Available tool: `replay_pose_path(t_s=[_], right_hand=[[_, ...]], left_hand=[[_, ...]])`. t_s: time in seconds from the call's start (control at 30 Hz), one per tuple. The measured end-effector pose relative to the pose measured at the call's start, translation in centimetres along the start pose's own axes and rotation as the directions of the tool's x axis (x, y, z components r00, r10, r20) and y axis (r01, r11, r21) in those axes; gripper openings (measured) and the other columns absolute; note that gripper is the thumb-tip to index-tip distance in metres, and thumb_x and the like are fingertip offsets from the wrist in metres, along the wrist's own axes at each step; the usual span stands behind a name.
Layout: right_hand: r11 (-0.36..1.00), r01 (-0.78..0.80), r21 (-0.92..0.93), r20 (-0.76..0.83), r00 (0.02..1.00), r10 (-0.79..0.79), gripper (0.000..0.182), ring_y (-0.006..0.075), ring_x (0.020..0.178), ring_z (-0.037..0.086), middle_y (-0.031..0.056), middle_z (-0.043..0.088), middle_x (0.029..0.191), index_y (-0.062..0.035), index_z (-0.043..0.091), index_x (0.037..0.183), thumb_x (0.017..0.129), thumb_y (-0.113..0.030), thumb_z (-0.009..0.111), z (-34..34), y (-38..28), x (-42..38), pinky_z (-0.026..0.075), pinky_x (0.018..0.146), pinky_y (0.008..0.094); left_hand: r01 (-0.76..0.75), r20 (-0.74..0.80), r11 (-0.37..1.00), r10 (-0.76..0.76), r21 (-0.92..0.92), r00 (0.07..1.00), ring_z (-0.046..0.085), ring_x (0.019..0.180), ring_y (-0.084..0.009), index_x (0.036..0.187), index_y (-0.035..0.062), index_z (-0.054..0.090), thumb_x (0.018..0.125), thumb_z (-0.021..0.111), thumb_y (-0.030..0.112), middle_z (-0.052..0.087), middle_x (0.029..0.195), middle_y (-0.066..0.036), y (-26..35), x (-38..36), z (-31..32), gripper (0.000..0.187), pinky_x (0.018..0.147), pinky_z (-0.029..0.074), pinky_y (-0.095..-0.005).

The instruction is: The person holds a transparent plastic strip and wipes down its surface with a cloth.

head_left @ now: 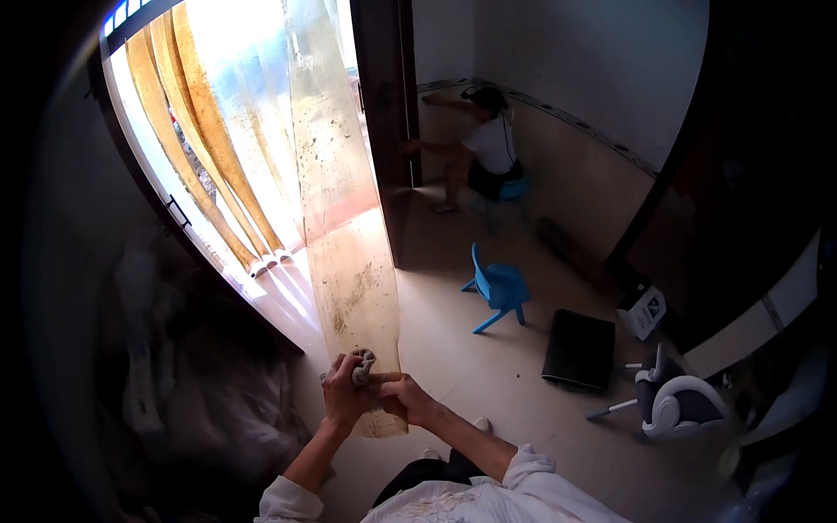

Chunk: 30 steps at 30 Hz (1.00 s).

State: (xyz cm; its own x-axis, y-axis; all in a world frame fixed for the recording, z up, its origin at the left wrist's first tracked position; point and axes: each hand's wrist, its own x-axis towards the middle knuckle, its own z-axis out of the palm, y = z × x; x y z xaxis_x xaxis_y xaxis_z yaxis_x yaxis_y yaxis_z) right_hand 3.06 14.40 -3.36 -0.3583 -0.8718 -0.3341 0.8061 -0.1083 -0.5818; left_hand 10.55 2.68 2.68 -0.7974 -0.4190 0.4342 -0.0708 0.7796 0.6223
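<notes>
A long, translucent plastic strip (344, 253) with dark stains hangs down in front of me from the doorway. My left hand (343, 390) is closed around a crumpled grey cloth (363, 368) at the lower part of the strip. Just to its right, my right hand (406, 397) grips the strip near its bottom end, fingers closed on it. The end of the strip hangs a little below both hands.
Other strips (205, 131) hang in the bright doorway at the left. A person (488, 144) sits by the far wall. On the floor (436, 349) stand a blue chair (499, 283), a black box (579, 350) and a grey-white seat (680, 403).
</notes>
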Motion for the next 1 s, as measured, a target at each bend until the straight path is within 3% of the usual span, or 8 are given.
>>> replay_pose_path(t_s=[0.27,0.4,0.53,0.73,0.83,0.9,0.93,1.0], right_hand=[[0.993,-0.094,0.065,0.153,0.985,0.083,0.04,0.0043,0.043,0.034,-0.004,0.046,0.062,0.0014,0.058,0.12,0.079,0.002,0.054,3.3,0.0,-0.3,0.027,0.038,0.0202],[0.989,-0.143,0.027,0.141,0.98,0.137,0.043,0.0038,0.042,0.032,-0.0057,0.043,0.059,0.0016,0.055,0.125,0.081,0.001,0.054,4.2,0.4,-0.9,0.027,0.038,0.0202],[0.99,-0.138,0.02,0.185,0.974,0.132,0.047,0.0032,0.042,0.03,-0.0077,0.04,0.057,0.0021,0.051,0.13,0.083,-0.001,0.055,4.8,0.9,-1.6,0.026,0.039,0.0196],[0.996,-0.066,-0.054,0.087,0.994,0.071,0.047,0.0027,0.042,0.029,-0.0088,0.037,0.056,0.0031,0.051,0.13,0.084,-0.002,0.055,5.2,0.3,-2.6,0.025,0.039,0.0196],[0.997,-0.082,-0.003,0.218,0.973,0.08,0.047,0.0025,0.041,0.028,-0.0089,0.036,0.055,0.0036,0.05,0.13,0.084,-0.002,0.055,4.9,-0.3,-3.1,0.024,0.039,0.0199],[0.995,-0.093,-0.026,0.218,0.971,0.096,0.048,0.0025,0.041,0.028,-0.0087,0.034,0.054,0.0039,0.05,0.13,0.083,-0.003,0.055,6.1,-0.6,-3.7,0.024,0.038,0.0198],[0.992,-0.126,0.022,0.18,0.976,0.12,0.039,0.0047,0.039,0.034,-0.0054,0.044,0.056,0.002,0.06,0.119,0.081,-0.003,0.056,5.7,-0.1,-3.1,0.028,0.037,0.0218],[0.991,-0.135,-0.006,0.173,0.976,0.134,0.041,0.0048,0.042,0.034,-0.0065,0.04,0.055,0.0016,0.055,0.124,0.084,-0.004,0.056,4.6,1.2,-1.4,0.027,0.037,0.0205]], left_hand=[[-0.092,-0.037,0.991,0.096,0.099,0.995,0.062,0.078,-0.0397,0.093,0.0077,0.059,0.072,0.061,0.0,0.061,0.088,-0.014,0.0,-0.3,-3.6,0.022,0.064,0.051,-0.0441],[-0.024,-0.064,0.976,0.038,0.218,0.997,0.061,0.079,-0.0395,0.094,0.0065,0.059,0.073,0.061,0.001,0.061,0.091,-0.014,-1.2,0.8,-4.0,0.022,0.066,0.05,-0.0454],[0.072,-0.177,0.986,-0.045,0.147,0.983,0.06,0.081,-0.04,0.092,0.0033,0.059,0.076,0.058,0.0,0.062,0.089,-0.017,-4.1,2.8,-3.6,0.016,0.068,0.049,-0.0446],[0.017,-0.109,0.999,-0.014,0.027,0.994,0.06,0.081,-0.0402,0.094,0.0026,0.06,0.076,0.06,0.0,0.061,0.088,-0.019,-2.6,0.3,-4.1,0.018,0.07,0.048,-0.0445],[0.021,-0.145,1.0,-0.024,-0.02,0.989,0.06,0.081,-0.0373,0.092,0.0024,0.059,0.074,0.062,-0.002,0.06,0.086,-0.017,-1.4,-0.4,-4.5,0.019,0.069,0.047,-0.0416],[0.021,-0.169,0.999,-0.027,-0.04,0.985,0.06,0.079,-0.0368,0.09,0.0026,0.058,0.077,0.06,-0.001,0.058,0.086,-0.016,-0.8,-0.8,-5.6,0.013,0.067,0.047,-0.0411],[0.01,-0.188,1.0,-0.012,-0.015,0.982,0.06,0.077,-0.0364,0.089,0.0043,0.059,0.079,0.06,0.003,0.058,0.087,-0.015,-0.5,-1.0,-6.0,0.011,0.066,0.047,-0.0404],[-0.075,-0.244,0.997,0.081,0.032,0.966,0.061,0.075,-0.0354,0.086,0.0073,0.06,0.079,0.063,0.009,0.06,0.084,-0.013,0.3,-1.4,-6.5,0.008,0.063,0.049,-0.0401]])
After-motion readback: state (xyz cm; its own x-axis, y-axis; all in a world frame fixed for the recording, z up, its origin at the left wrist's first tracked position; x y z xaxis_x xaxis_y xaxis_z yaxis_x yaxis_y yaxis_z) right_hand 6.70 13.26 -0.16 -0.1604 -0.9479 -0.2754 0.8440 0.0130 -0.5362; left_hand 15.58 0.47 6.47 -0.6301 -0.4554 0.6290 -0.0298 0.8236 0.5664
